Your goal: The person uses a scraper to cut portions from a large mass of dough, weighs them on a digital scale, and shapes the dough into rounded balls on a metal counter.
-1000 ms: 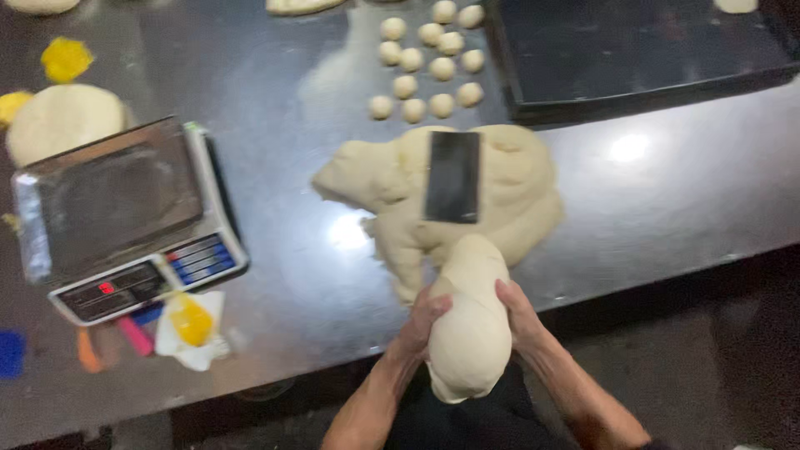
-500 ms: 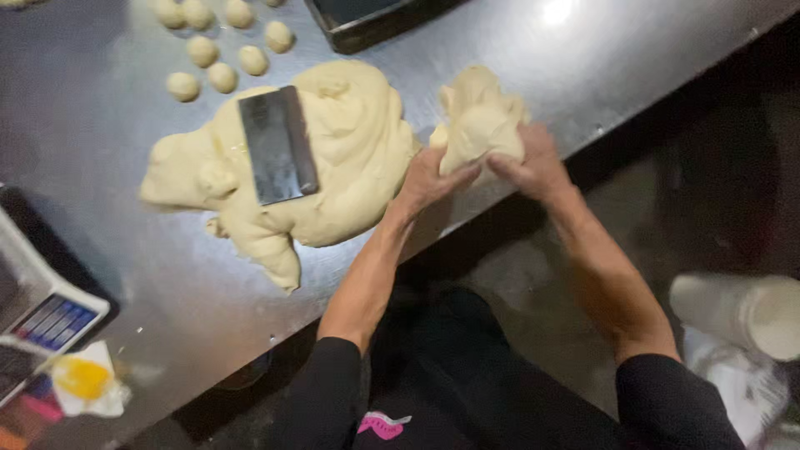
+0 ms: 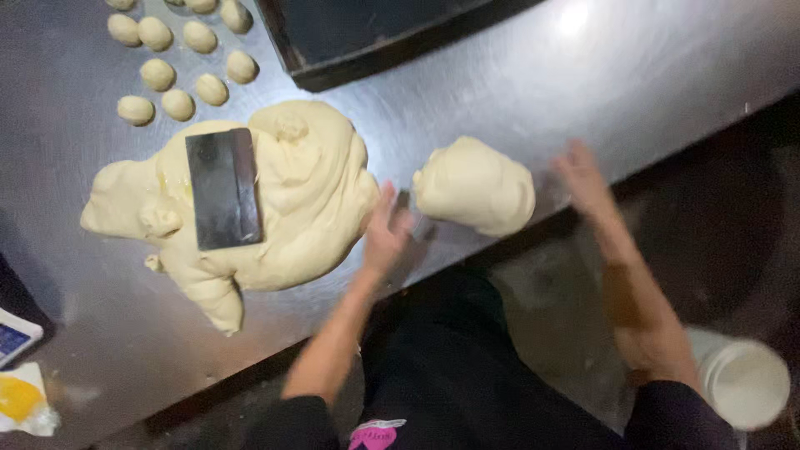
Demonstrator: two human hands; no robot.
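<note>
Surface: a dark steel table point(image 3: 583, 75) seen from above, with shadowed floor along its near edge.
Dough lump: a pale dough lump point(image 3: 475, 185) lies alone on the table near the front edge, between the two hands and touched by neither.
Left hand: the left hand point(image 3: 387, 236) is blurred, fingers spread apart and holding nothing, in the gap between the lump and the big dough mass.
Right hand: the right hand point(image 3: 583, 177) is blurred, fingers apart and empty, just right of the lump.
Big dough mass: a wide dough mass point(image 3: 292, 208) spreads left of the lump.
Scraper: a dark flat scraper point(image 3: 222, 188) lies on that mass.
Dough balls: small dough balls point(image 3: 179, 58) sit in rows behind it.
Tray: a dark tray point(image 3: 375, 33) lies at the far side.
Cup: a white cup point(image 3: 744, 383) stands below, by the right arm.
</note>
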